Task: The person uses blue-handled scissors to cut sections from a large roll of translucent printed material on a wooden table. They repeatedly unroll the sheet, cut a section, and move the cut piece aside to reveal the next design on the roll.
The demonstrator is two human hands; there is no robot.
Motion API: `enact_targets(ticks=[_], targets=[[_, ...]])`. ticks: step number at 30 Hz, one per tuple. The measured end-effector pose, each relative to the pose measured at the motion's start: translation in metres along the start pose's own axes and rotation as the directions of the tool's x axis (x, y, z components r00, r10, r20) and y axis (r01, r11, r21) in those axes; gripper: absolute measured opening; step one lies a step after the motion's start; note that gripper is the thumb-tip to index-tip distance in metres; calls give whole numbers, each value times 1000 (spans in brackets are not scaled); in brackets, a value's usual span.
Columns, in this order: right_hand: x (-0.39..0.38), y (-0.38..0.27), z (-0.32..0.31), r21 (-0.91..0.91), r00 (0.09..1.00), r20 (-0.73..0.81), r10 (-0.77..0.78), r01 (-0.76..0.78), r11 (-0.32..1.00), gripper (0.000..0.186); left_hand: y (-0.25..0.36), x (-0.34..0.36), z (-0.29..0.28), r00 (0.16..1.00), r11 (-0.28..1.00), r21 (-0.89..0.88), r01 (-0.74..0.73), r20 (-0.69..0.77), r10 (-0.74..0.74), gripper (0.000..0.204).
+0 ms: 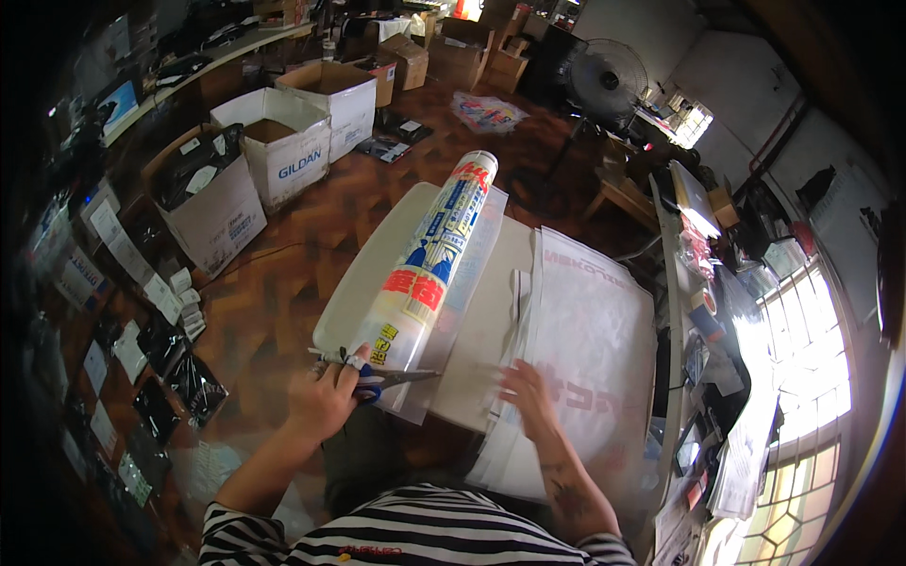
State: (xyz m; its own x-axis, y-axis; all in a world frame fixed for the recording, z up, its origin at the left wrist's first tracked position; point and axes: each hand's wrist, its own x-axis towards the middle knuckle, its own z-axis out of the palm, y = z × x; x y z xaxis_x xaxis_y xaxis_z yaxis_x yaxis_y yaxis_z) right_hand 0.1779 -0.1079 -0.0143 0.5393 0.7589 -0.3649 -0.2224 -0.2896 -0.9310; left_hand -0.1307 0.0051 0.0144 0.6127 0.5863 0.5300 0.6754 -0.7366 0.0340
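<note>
Left hand (326, 401): fingers closed through scissors (382, 380), blades at near end of film roll (429, 269); cutting step, likely. Right hand (528, 396): fingers spread flat on plastic sheets (590, 349), right of roll; next cut needs film held taut

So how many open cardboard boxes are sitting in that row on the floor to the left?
3: a brown-sided one nearest, a white one in the middle, another white one farthest. More boxes are stacked at the back, partly hidden.

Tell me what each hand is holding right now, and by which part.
The left hand holds the scissors by their blue handle loops, blades pointing right under the roll of plastic film. The right hand holds nothing; it lies flat on the stack of white sheets.
</note>
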Motion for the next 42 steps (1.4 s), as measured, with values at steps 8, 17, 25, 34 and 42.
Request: enact_targets(ticks=[8,17,25,34,42], targets=[[95,-54,135,-239,891,-99,443,-454,858,22,-2,-7,9,992,997,81,-11,-121,21,68],[101,-114,79,-639,937,47,-345,294,711,30,2,-8,33,917,951,-152,269,-262,-301,57],[29,-176,-107,-506,944,-4,-329,282,815,20,1,-43,67,673,716,-311,625,-252,-696,31],[39,-42,-196,-715,904,-395,-164,-190,673,22,8,-31,54,635,599,-444,666,-85,-768,32],[-38,-2,-27,-738,671,493,-554,660,141,69,29,-84,-35,690,326,-683,654,715,114,33]])
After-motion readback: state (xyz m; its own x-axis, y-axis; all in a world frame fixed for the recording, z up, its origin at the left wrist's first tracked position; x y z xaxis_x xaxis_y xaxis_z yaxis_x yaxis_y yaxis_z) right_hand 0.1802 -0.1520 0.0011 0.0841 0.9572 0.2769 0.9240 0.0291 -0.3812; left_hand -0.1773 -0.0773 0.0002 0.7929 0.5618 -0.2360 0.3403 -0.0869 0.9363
